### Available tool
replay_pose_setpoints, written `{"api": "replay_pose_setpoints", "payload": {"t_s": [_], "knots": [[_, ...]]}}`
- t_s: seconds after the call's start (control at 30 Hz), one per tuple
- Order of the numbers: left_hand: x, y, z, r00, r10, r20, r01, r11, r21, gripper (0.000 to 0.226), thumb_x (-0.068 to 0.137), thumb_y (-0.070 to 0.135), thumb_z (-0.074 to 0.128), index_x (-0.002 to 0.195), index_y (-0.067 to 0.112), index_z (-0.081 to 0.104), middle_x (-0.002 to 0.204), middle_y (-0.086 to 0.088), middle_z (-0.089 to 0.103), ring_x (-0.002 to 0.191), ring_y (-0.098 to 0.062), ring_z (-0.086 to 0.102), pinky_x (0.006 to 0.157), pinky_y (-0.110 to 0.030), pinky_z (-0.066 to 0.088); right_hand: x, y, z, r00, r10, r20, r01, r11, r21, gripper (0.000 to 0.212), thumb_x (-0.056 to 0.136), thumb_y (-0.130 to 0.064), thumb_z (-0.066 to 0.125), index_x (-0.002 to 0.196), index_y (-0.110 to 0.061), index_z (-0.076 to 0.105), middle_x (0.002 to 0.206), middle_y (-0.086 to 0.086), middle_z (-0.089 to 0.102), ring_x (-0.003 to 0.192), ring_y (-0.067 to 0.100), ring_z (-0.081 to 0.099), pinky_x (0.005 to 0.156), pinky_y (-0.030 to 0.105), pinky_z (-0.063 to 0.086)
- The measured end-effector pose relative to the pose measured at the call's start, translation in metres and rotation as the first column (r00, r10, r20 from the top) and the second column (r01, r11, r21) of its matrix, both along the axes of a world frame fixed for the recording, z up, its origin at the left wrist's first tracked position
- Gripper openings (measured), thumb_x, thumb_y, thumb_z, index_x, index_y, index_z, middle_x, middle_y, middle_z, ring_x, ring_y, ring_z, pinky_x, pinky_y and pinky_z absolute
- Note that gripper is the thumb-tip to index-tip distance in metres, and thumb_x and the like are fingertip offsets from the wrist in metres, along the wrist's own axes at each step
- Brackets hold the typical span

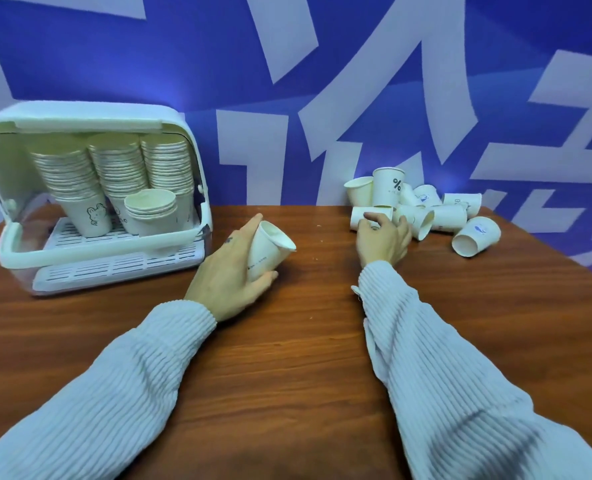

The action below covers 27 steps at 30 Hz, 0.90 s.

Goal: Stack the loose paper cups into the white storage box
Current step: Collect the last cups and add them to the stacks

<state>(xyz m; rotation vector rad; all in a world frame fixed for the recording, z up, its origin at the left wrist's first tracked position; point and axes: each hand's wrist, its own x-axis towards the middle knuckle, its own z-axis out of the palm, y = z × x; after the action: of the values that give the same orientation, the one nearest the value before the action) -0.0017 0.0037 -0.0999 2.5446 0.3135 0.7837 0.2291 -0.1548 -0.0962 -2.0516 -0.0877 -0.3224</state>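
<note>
Gripping one paper cup, the left hand sits nearest the white storage box, which lies at ten o'clock; the right hand touches the loose cups.

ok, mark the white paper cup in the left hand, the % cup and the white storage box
white paper cup [268, 252], head view, side wall
upright % cup [388, 192], head view, printed side
white plastic storage box [90, 110], head view, top shell

sleeves: pale lilac-white | ribbed knit | snug cuffs at wrists
</note>
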Motion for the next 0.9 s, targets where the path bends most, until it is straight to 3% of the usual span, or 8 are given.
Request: {"api": "replay_pose_setpoints", "payload": {"t_s": [0.1, 0.2, 0.43, 0.57, 0.67, 0.73, 0.8, 0.9], "knots": [[-0.001, 0.000, -0.001, 1.000, -0.009, -0.008, 0.009, 1.000, -0.001, 0.098, 0.085, 0.044, 0.074, 0.159, 0.035, 0.011, 0.152, 0.000, 0.046, 0.135, -0.026, 0.050, 0.109, -0.042, 0.042, 0.012, -0.003, -0.006, 0.998, 0.032, -0.048, -0.033, 0.999, -0.017, 0.032, 0.093, -0.027, 0.057, 0.120, -0.034, 0.072, 0.163, 0.006, 0.036, 0.154, 0.025, 0.021, 0.124, 0.041, 0.022], [-0.001, 0.002, -0.001, 1.000, -0.003, -0.005, 0.003, 1.000, -0.019, 0.099, 0.085, 0.042, 0.075, 0.159, 0.036, 0.010, 0.154, 0.000, 0.044, 0.135, -0.025, 0.050, 0.109, -0.041, 0.042, 0.014, -0.003, -0.005, 0.998, 0.058, -0.035, -0.056, 0.997, 0.044, 0.024, 0.090, -0.025, 0.057, 0.104, -0.031, 0.076, 0.123, 0.001, 0.069, 0.129, 0.026, 0.052, 0.107, 0.043, 0.045], [-0.004, -0.002, 0.007, 0.994, 0.063, 0.090, -0.050, 0.989, -0.136, 0.098, 0.085, 0.026, 0.069, 0.157, 0.042, 0.004, 0.151, -0.005, 0.041, 0.131, -0.031, 0.049, 0.100, -0.039, 0.042, -0.022, 0.005, -0.002, 0.968, 0.252, 0.008, -0.249, 0.952, 0.178, 0.021, 0.088, -0.010, 0.065, 0.080, -0.029, 0.066, 0.098, -0.005, 0.068, 0.098, 0.018, 0.064, 0.081, 0.031, 0.051], [-0.011, 0.002, 0.023, 0.978, 0.096, 0.185, -0.055, 0.975, -0.217, 0.083, 0.089, 0.039, 0.067, 0.155, 0.037, 0.016, 0.152, -0.004, 0.041, 0.133, -0.025, 0.046, 0.102, -0.034, 0.036, -0.055, 0.018, 0.003, 0.907, 0.407, 0.107, -0.420, 0.891, 0.173, 0.020, 0.086, -0.007, 0.068, 0.082, -0.026, 0.063, 0.089, -0.013, 0.066, 0.090, 0.006, 0.063, 0.080, 0.028, 0.052], [-0.023, 0.016, 0.040, 0.935, 0.187, 0.300, -0.089, 0.946, -0.313, 0.073, 0.088, 0.058, 0.059, 0.149, 0.037, 0.024, 0.139, -0.004, 0.053, 0.120, -0.025, 0.055, 0.101, -0.039, 0.045, -0.080, 0.032, 0.016, 0.846, 0.503, 0.179, -0.532, 0.816, 0.224, 0.020, 0.087, -0.009, 0.072, 0.092, -0.026, 0.061, 0.089, -0.014, 0.067, 0.082, -0.003, 0.062, 0.080, 0.027, 0.054], [-0.035, 0.035, 0.051, 0.883, 0.277, 0.379, -0.135, 0.923, -0.361, 0.068, 0.088, 0.057, 0.062, 0.144, 0.038, 0.028, 0.130, 0.000, 0.059, 0.108, -0.023, 0.061, 0.094, -0.038, 0.049, -0.099, 0.047, 0.032, 0.818, 0.524, 0.238, -0.575, 0.763, 0.294, 0.024, 0.087, -0.012, 0.076, 0.101, -0.027, 0.063, 0.090, -0.010, 0.071, 0.085, -0.001, 0.066, 0.081, 0.021, 0.055], [-0.049, 0.052, 0.062, 0.820, 0.370, 0.436, -0.190, 0.895, -0.403, 0.065, 0.091, 0.048, 0.065, 0.144, 0.033, 0.032, 0.129, 0.007, 0.054, 0.110, -0.015, 0.056, 0.093, -0.028, 0.042, -0.117, 0.067, 0.051, 0.788, 0.525, 0.320, -0.612, 0.721, 0.323, 0.022, 0.089, -0.014, 0.076, 0.107, -0.024, 0.068, 0.094, -0.010, 0.074, 0.092, 0.001, 0.069, 0.086, 0.019, 0.056], [-0.067, 0.076, 0.076, 0.719, 0.457, 0.524, -0.174, 0.848, -0.500, 0.063, 0.091, 0.042, 0.067, 0.142, 0.026, 0.035, 0.132, 0.006, 0.053, 0.116, -0.011, 0.054, 0.093, -0.014, 0.040, -0.138, 0.105, 0.079, 0.674, 0.587, 0.447, -0.720, 0.656, 0.224, 0.017, 0.092, -0.010, 0.072, 0.105, -0.021, 0.072, 0.097, -0.016, 0.074, 0.095, 0.000, 0.068, 0.094, 0.028, 0.056]]}}
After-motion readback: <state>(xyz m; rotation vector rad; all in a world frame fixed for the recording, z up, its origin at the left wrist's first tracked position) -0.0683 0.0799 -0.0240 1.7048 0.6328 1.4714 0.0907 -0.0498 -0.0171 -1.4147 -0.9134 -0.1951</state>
